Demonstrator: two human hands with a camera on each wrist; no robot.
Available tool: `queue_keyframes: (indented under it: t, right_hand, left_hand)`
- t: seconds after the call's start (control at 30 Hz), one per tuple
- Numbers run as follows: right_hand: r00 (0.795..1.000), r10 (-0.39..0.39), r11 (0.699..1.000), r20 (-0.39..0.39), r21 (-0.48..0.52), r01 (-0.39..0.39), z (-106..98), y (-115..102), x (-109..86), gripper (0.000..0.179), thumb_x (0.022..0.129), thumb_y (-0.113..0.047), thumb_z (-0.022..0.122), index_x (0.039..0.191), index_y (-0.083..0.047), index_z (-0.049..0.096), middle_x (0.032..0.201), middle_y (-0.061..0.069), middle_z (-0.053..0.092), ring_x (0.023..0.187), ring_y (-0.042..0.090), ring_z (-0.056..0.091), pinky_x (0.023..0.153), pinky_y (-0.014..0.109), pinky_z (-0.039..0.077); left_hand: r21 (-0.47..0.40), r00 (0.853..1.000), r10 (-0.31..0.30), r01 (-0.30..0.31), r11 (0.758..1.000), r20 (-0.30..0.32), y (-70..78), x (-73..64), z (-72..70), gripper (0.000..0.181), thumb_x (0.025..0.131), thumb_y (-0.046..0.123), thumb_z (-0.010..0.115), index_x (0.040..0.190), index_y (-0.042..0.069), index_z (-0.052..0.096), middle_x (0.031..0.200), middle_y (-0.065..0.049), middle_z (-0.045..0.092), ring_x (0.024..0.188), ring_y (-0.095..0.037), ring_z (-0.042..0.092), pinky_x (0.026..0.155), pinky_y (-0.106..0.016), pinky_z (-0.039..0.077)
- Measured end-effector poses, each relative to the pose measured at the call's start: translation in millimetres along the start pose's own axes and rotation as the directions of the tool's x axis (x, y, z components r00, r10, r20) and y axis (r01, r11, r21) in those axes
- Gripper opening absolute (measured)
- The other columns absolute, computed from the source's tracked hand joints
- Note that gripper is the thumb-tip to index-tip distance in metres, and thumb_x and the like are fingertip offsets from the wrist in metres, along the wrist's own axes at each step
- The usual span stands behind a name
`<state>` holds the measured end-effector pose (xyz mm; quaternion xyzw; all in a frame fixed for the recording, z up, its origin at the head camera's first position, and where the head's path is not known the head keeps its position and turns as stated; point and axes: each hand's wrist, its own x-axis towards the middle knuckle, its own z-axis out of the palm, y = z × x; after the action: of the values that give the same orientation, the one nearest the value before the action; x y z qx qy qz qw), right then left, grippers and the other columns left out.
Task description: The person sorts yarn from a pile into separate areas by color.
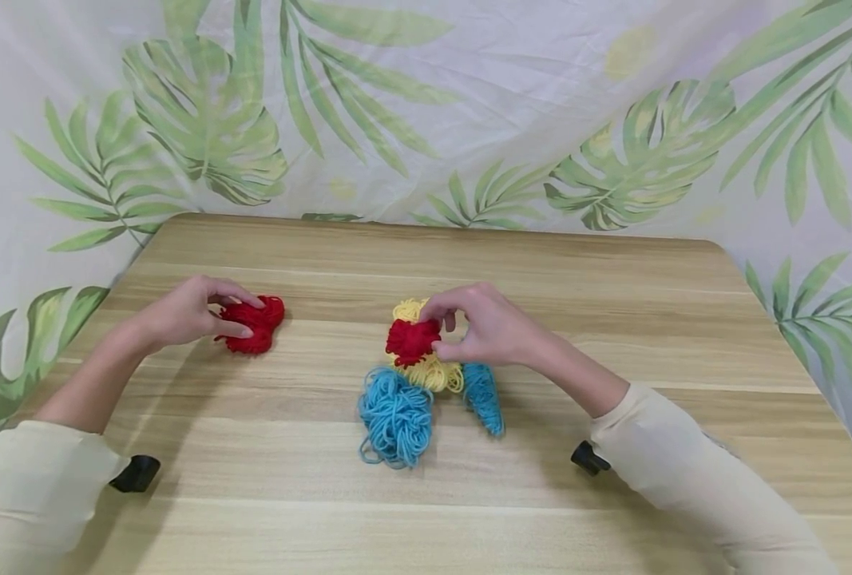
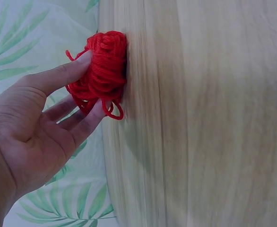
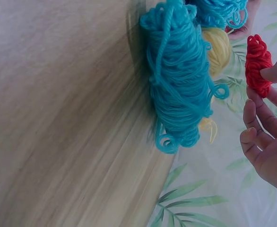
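Observation:
At the left of the table, my left hand [image 1: 196, 313] grips a bundle of red yarn [image 1: 262, 326] between thumb and fingers. In the left wrist view that red yarn [image 2: 108, 66] touches or nearly touches the tabletop, with a loop hanging from it. Near the middle, my right hand [image 1: 486, 326] pinches a smaller bundle of red yarn [image 1: 411, 340] by its right side. This small bundle is held above yellow yarn [image 1: 436, 375] and partly hides it. The right wrist view shows the small red bundle [image 3: 258, 66] between thumb and fingertips, clear of the table.
A loose blue yarn bundle [image 1: 397, 417] lies in front of the yellow yarn. To its right is a slimmer blue yarn bundle [image 1: 485, 399], below my right hand. The wooden table [image 1: 289, 511] ends at a leaf-print cloth [image 1: 497, 96] behind it.

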<state>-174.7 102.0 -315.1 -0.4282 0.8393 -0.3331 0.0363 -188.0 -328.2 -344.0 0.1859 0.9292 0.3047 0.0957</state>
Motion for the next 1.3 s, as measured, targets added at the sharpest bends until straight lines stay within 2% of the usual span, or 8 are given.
queue_keyframes:
  t: [0.1,0.27,0.7,0.9,1.3]
  right_hand:
    - [1.000,-0.005,1.000,-0.002,0.004,0.005,1.3,-0.4,3.3,0.022,0.084,-0.007,0.075,0.105,-0.005,0.076,0.094,0.003,0.075,0.080,0.027,0.066,0.074,0.044,0.057]
    - [1.000,-0.007,1.000,-0.002,-0.004,0.007,3.8,-0.8,9.0,0.021,0.084,-0.008,0.074,0.104,-0.005,0.076,0.092,0.003,0.075,0.080,0.027,0.066,0.075,0.045,0.057]
    - [1.000,0.008,1.000,0.021,-0.015,-0.007,8.5,-5.1,23.2,0.024,0.083,-0.009,0.075,0.107,-0.005,0.076,0.093,0.003,0.076,0.079,0.014,0.064,0.071,0.028,0.053]
    - [0.999,0.019,1.000,0.036,-0.012,-0.019,10.3,-5.6,29.4,0.024,0.085,-0.011,0.075,0.109,-0.006,0.076,0.096,0.003,0.076,0.081,0.017,0.065,0.072,0.027,0.052]
    - [0.999,0.025,1.000,0.048,0.001,-0.025,13.7,-7.6,42.9,0.023,0.085,-0.012,0.073,0.108,-0.007,0.076,0.095,0.001,0.076,0.080,0.013,0.065,0.075,0.027,0.052]
  left_hand:
    - [-0.002,1.000,0.000,0.000,1.000,-0.001,0.2,-0.4,0.2,0.035,0.082,-0.001,0.085,0.115,-0.003,0.075,0.119,-0.021,0.071,0.096,-0.018,0.066,0.075,-0.021,0.054]
    - [0.000,1.000,-0.002,0.002,1.000,-0.002,-0.3,-0.4,0.7,0.036,0.082,0.001,0.086,0.116,-0.003,0.075,0.119,-0.021,0.071,0.096,-0.016,0.064,0.076,-0.021,0.053]
    - [-0.004,1.000,0.002,-0.002,1.000,0.003,-1.7,1.0,1.5,0.036,0.081,-0.002,0.086,0.115,-0.003,0.075,0.115,-0.019,0.072,0.092,-0.010,0.064,0.076,-0.021,0.053]
    - [-0.009,1.000,-0.012,0.012,1.000,0.013,-1.1,2.3,1.8,0.037,0.081,-0.003,0.085,0.116,-0.003,0.074,0.111,-0.017,0.073,0.091,-0.013,0.065,0.075,-0.021,0.053]
    - [-0.012,1.000,-0.017,0.017,1.000,0.020,0.9,2.6,1.9,0.036,0.081,-0.005,0.084,0.115,-0.004,0.073,0.108,-0.015,0.074,0.090,-0.014,0.066,0.075,-0.022,0.053]
